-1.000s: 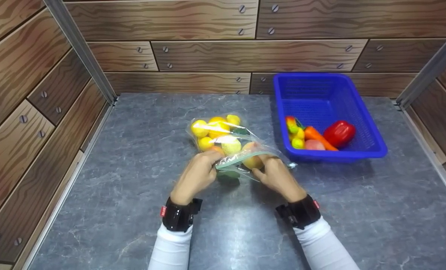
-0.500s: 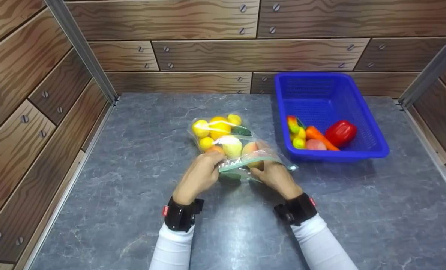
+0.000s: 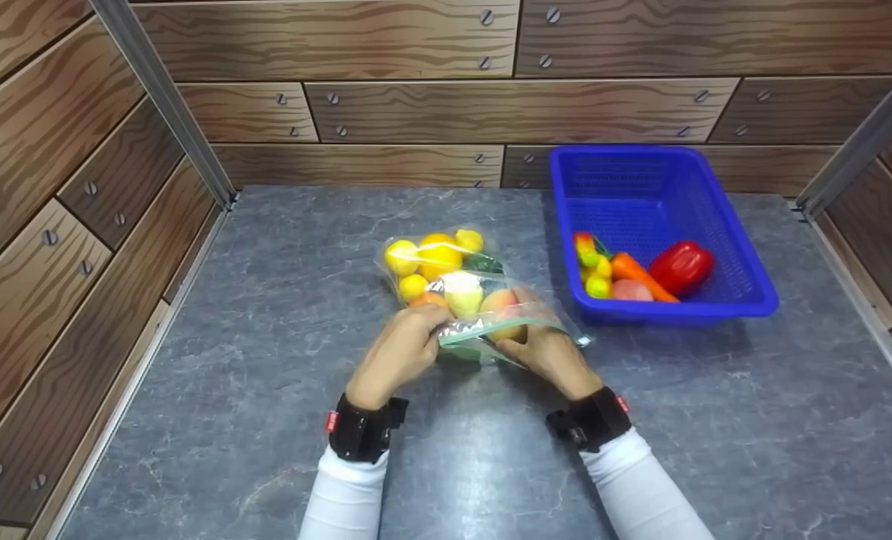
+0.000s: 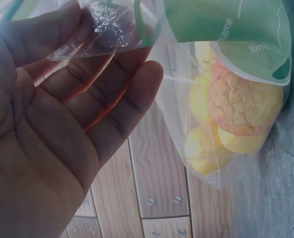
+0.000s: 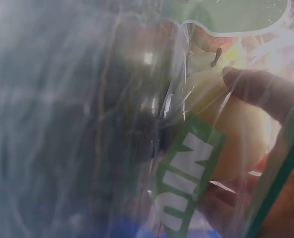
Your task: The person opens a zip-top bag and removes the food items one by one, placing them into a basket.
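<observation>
A clear zip bag point(image 3: 483, 328) with a green strip along its mouth lies mid-table in the head view, its mouth toward the person. My left hand point(image 3: 397, 349) pinches the mouth's left side; the left wrist view shows the film point(image 4: 110, 29) between thumb and fingers. Inside the mouth, my right hand point(image 3: 551, 346) grips a yellow-red peach point(image 3: 500, 306), seen through film in the right wrist view as a pale round fruit point(image 5: 236, 129). Deeper in the bag sit a pale pear point(image 3: 463, 292), an orange point(image 3: 439, 256), several yellow fruits point(image 3: 401, 257) and a dark green piece point(image 3: 483, 262).
A blue basket point(image 3: 762, 300) stands right of the bag. It holds a red bell pepper point(image 3: 682, 266), a carrot point(image 3: 633, 271), a pink round piece point(image 3: 632, 290) and small yellow-green pieces point(image 3: 597, 286). Wood-patterned walls point(image 3: 408, 112) border the grey table point(image 3: 265, 420).
My right hand and the peach have shifted slightly left within the bag's mouth. The strip's right end has dropped a little toward the person. My left hand keeps its hold with little movement.
</observation>
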{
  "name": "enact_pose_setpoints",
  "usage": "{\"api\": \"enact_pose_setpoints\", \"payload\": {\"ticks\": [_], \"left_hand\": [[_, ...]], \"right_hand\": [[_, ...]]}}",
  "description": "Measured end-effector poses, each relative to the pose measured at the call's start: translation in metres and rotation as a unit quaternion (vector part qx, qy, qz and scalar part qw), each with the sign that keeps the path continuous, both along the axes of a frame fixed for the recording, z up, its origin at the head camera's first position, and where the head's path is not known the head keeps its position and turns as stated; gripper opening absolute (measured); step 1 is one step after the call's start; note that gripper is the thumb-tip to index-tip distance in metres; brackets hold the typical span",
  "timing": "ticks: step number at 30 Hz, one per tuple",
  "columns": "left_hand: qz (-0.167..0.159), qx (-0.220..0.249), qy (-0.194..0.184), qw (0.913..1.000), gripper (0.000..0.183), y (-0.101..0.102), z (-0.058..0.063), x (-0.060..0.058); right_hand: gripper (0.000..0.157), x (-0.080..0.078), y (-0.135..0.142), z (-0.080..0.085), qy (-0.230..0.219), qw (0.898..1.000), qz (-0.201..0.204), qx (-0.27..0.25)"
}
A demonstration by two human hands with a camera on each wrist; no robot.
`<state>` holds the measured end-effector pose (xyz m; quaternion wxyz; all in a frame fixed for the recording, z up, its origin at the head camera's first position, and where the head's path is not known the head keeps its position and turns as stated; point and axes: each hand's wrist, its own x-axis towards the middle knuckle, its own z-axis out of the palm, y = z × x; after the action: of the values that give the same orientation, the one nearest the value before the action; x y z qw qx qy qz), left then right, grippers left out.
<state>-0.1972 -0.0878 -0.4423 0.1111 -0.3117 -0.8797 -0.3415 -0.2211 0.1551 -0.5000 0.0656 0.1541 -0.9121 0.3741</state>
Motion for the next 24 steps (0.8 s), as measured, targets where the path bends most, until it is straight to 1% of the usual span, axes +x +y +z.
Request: {"api": "enact_pose_setpoints", "payload": {"ticks": [3, 5, 7, 10, 14, 20, 24], "left_hand": [[0.001, 0.001, -0.001, 1.0000, 0.021, -0.001, 0.000, 0.000], [0.001, 0.003, 0.001, 1.0000, 0.022, -0.002, 0.000, 0.000], [0.002, 0.007, 0.005, 1.0000, 0.023, -0.002, 0.000, 0.000], [0.006, 0.010, 0.011, 0.9999, 0.024, -0.004, 0.001, 0.000], [0.014, 0.012, 0.010, 0.9998, 0.027, -0.005, 0.002, 0.000], [0.026, 0.015, 0.014, 0.9995, 0.031, -0.007, 0.002, 0.001], [0.028, 0.020, 0.011, 0.9994, 0.031, -0.008, 0.002, 0.001]], "right_hand": [[0.086, 0.000, 0.000, -0.001, 0.021, 1.000, 0.007, 0.000], [0.080, 0.000, 0.000, 0.001, 0.040, 0.999, 0.015, 0.004], [0.075, 0.002, 0.000, 0.003, 0.048, 0.999, 0.021, 0.009], [0.073, 0.007, 0.000, 0.009, 0.032, 0.999, 0.016, 0.011], [0.081, 0.014, 0.000, 0.017, 0.003, 1.000, 0.007, 0.005], [0.082, 0.024, 0.000, 0.029, 0.021, 0.999, 0.027, -0.003], [0.075, 0.028, -0.001, 0.038, 0.032, 0.998, 0.050, -0.004]]}}
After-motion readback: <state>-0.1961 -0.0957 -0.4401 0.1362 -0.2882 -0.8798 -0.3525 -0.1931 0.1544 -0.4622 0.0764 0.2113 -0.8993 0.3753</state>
